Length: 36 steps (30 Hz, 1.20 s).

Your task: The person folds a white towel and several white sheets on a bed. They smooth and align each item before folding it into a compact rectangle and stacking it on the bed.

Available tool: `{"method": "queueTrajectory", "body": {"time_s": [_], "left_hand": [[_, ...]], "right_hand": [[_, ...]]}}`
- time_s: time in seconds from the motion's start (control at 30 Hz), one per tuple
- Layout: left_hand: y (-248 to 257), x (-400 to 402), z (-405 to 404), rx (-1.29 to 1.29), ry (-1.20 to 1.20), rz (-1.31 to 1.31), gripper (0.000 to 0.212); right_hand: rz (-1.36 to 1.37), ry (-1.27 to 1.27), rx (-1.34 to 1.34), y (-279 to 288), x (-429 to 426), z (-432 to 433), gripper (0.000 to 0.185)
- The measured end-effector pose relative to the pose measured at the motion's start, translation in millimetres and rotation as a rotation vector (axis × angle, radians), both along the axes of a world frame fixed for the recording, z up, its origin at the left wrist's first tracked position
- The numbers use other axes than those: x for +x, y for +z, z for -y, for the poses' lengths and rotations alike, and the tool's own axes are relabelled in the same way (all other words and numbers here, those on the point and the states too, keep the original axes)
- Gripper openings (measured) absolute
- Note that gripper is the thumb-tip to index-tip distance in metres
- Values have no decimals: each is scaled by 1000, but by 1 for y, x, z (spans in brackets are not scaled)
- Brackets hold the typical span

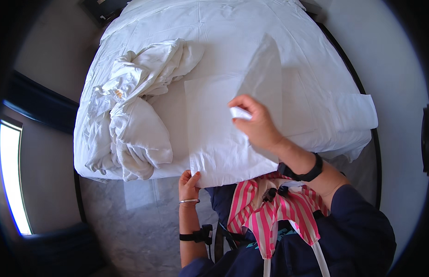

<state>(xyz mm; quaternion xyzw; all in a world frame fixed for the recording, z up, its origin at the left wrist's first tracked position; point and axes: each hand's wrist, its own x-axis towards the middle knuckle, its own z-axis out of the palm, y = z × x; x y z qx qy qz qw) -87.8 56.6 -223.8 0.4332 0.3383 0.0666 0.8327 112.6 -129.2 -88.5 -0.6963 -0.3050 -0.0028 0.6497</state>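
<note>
A flat white cloth point(211, 128), possibly a pillowcase or a napkin, lies over the near edge of the bed point(231, 31) in front of me. My left hand point(189, 185) pinches its near left corner between thumb and fingers. Above the cloth's right half, my right hand point(256, 121) grips a bunched white edge. A thin grey-white flap point(263, 69) of fabric stands up behind that hand, slightly blurred. Whether the flap and the flat cloth are one piece, I cannot tell.
Crumpled white linen point(138, 135) with a brownish stain is heaped on the bed's left side. A flat white cloth point(299, 104) lies right of the middle, and a white piece point(356, 112) hangs at the right edge. Below is a grey marble-like floor point(131, 221); a wall point(391, 86) runs on the right.
</note>
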Motion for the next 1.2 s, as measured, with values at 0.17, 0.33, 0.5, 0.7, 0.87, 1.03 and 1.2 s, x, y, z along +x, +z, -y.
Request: {"method": "queueTrajectory", "body": {"time_s": [0.17,0.33,0.5,0.7,0.87,1.03,1.2], "left_hand": [[-2,0,2,-2,5,61,9],[-13,-9,-1,-52,0,118,37],[-10,-10,2,-16,36,92,35],[0,-11,3,-97,12,31,45],[-3,-15,3,15,-130,-142,41],[-3,-13,14,-217,62,-53,44],[17,-14,12,-200,101,83,51]], "right_hand": [[4,293,-253,-53,-66,-85,32],[-160,511,-459,-94,-97,-94,28],[-80,664,-426,-94,-87,-82,28],[-230,486,-374,-78,-12,-39,42],[-177,-582,-478,-96,97,35,57],[-827,-261,-55,-124,128,45,62],[-1104,9,178,-106,142,28,52]]}}
